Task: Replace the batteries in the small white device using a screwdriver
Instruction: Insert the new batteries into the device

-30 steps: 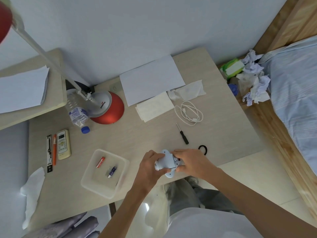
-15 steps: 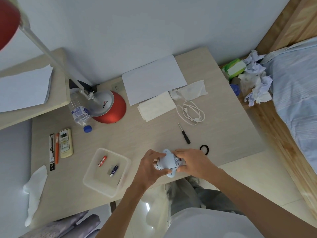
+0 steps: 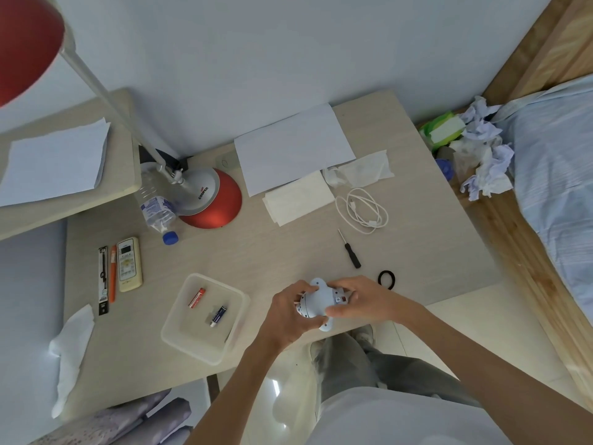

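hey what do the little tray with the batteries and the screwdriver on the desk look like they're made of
Tray: seemingly frosted, translucent plastic; the desk grain shows dimly through its walls and rounded rim.
Screwdriver: thin shaft that looks like bare metal, with a black handle, probably matte plastic or rubber; too small to tell which.

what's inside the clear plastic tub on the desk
Two small batteries lie apart in the clear rectangular plastic tub: a red battery and a dark blue battery. Nothing covers them; the tub's far right inner edge is unclear.
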The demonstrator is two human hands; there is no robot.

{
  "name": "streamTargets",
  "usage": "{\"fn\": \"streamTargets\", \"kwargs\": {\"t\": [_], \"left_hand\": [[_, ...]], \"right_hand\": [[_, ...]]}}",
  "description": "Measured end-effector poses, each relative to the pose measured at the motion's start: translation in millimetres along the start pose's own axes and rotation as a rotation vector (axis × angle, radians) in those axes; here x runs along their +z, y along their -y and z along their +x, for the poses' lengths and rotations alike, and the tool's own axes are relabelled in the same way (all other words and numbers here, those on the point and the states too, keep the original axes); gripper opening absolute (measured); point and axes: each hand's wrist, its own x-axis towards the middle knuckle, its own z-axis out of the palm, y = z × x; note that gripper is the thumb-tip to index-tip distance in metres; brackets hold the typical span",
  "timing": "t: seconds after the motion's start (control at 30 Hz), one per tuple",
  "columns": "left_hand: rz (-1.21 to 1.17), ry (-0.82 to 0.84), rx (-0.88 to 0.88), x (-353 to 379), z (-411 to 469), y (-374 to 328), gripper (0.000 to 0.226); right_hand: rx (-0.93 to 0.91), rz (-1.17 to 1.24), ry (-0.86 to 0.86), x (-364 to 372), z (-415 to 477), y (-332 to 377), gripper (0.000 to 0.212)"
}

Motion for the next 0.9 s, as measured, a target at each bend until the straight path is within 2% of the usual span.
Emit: {"fn": "streamTargets", "kwargs": {"t": [0.03, 0.1, 0.43, 0.53, 0.6, 0.7, 0.9], "left_hand": [[-0.004, 0.002, 0.009, 0, 0, 0, 0.064], [-0.006, 0.003, 0.019, 0, 1, 2, 0.063], [-0.002, -0.005, 0.047, 1, 3, 2, 0.063], [-0.007, -0.009, 0.061, 0, 3, 2, 0.064], [0.0, -0.004, 0.071, 1, 3, 2, 0.064], [0.015, -0.008, 0.076, 2, 5, 4, 0.067], [0.007, -0.009, 0.055, 2, 5, 6, 0.068]], "right_hand": [[0.009, 0.031, -0.002, -1, 2, 0, 0.031], [0.004, 0.063, -0.042, -1, 6, -3, 0.021], [-0.009, 0.075, -0.108, 4, 9, -9, 0.031], [-0.032, 0.066, -0.116, 4, 9, -9, 0.025], [-0.05, 0.043, -0.141, 3, 8, -8, 0.006], [-0.08, 0.029, -0.201, 5, 8, -8, 0.017], [-0.082, 0.012, -0.175, 5, 10, -13, 0.006]]}}
